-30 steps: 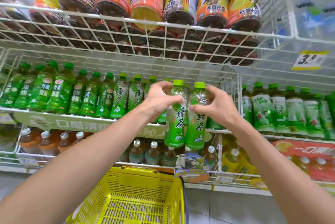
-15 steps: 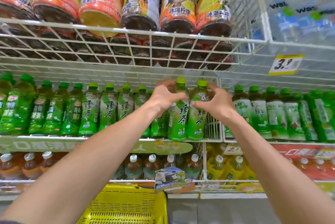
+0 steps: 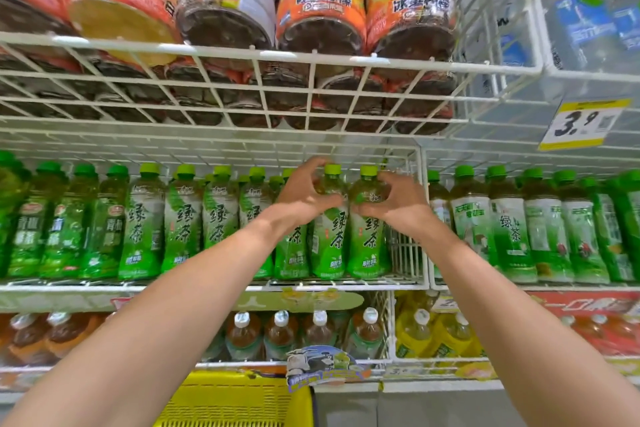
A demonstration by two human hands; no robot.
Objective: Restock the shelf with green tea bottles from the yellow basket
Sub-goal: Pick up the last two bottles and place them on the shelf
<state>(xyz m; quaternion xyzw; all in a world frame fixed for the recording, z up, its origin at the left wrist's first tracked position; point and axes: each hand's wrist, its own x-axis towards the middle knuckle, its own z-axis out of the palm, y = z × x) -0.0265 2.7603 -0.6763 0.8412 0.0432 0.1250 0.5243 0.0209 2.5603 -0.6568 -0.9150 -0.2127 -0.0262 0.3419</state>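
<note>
Both green tea bottles have been carried from in front of the shelf edge, where they were held a second ago, onto the wire shelf itself, and the view has tilted up so that only a corner of the yellow basket is now seen, well below the shelf.

The wire shelf is taken as the landmark. Its middle tier is filled by a row of green tea bottles running leftward, and the bay is closed at its right end by a wire divider. Just beside that divider the two newly brought bottles are stood upright, their bases seemingly on the shelf wire at the front edge. The left bottle is gripped at its shoulder by the left hand, fingers curled around the neck below the green cap. The right bottle is held in the same way by the right hand, thumb and fingers closed on its upper part. The two bottles are touching or very nearly so.

The step in hand is judged to be the final seating. It would be done well if both bottles were pushed straight back until level with the row's front line, kept upright, with labels turned forward as on their neighbours. The right bottle should be kept clear of the divider wires so that it is not tipped. The grip should be loosened only once each base sits flat across the shelf wires.
</note>
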